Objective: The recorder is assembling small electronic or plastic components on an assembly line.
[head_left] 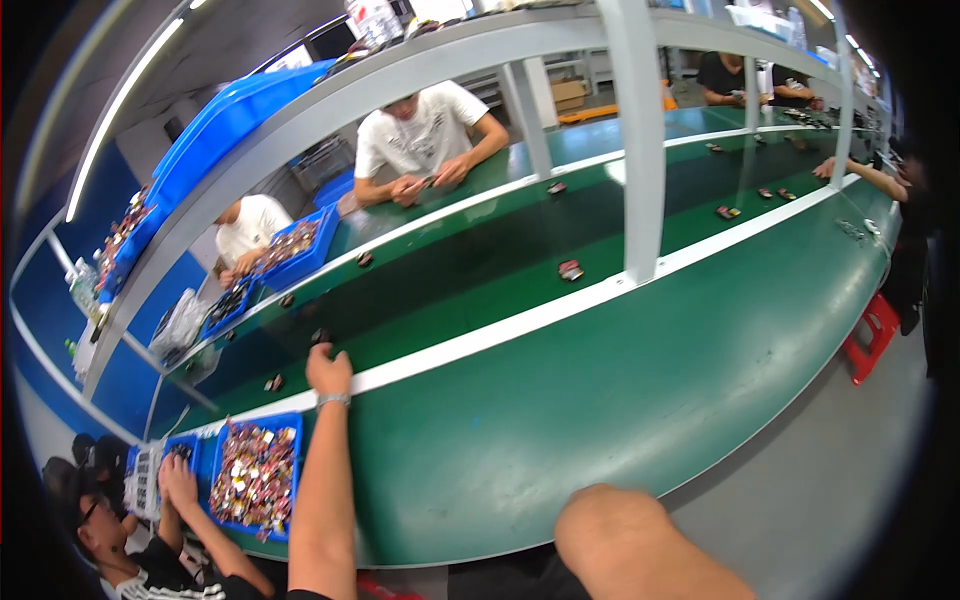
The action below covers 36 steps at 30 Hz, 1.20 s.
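Observation:
My left hand (330,372) reaches over the white rail onto the dark green conveyor belt (460,290). Its fingers are closed at a small dark part (320,337) by their tips; the grip is partly hidden. A thin band circles that wrist. My right forearm (625,545) comes in from the lower right and ends in a rounded bend at the edge of the green worktop (520,430); the fingers of that hand are hidden. Beside my left forearm, a blue tray (297,450) is heaped with small parts on coloured wires.
Small wired parts, one at mid-belt (570,270), lie scattered along the conveyor. A grey post (640,150) rises from the white rail to an overhead shelf. At lower left, a co-worker's hands (178,480) are over a smaller blue tray. Other people sit across the belt. A red stool (872,338) stands right.

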### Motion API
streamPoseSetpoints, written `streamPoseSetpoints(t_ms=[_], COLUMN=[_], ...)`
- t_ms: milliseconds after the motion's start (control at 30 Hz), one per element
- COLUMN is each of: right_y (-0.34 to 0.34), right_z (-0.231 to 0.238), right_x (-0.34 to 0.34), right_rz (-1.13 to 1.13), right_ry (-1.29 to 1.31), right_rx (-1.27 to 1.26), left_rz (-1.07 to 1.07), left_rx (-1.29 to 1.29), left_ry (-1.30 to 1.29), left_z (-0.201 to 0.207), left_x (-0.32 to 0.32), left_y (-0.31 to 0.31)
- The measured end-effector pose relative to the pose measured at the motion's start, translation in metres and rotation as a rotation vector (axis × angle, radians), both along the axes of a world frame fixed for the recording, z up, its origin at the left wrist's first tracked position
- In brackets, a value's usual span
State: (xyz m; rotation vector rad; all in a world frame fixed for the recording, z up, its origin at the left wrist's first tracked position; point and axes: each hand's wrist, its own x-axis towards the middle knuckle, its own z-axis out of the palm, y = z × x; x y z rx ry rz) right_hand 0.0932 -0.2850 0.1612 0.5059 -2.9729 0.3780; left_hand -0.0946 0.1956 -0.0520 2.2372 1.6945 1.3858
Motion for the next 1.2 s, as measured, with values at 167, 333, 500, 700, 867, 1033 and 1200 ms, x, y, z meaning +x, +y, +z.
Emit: streamPoseSetpoints(t_ms=[167,333,500,700,867,1033,1200], right_y=[-0.002,0.006,0.014,0.022,0.053,0.089,0.210], right_z=[0.011,0.018,0.024,0.037,0.060,0.043,-0.075], right_x=[0.023,0.036,0.046,0.044,0.009,0.011,0.014], right_rz=[-0.132,-0.166,-0.168,-0.109,0.081,-0.111,-1.447], right_ry=[-0.128,-0.211,-0.279,-0.352,-0.434,0.336,1.028], right_rx=[-0.041,-0.101,-0.136,-0.130,-0.075,-0.550,-0.466], left_rz=[0.227,0.290,0.278,0.177,-0.280,-0.729,-1.001], left_rx=[-0.205,-0.468,-0.475,-0.249,0.044,-0.376,-0.667], left_ry=[0.083,0.230,0.256,0.180,0.010,-0.235,-0.393], left_z=[0.006,0.031,0.035,0.038,0.024,0.044,0.042], left_x=[-0.025,0.008,0.013,-0.006,0.013,0.047,0.016], left_y=[0.045,0.041,0.035,0.014,-0.060,-0.148,-0.169])
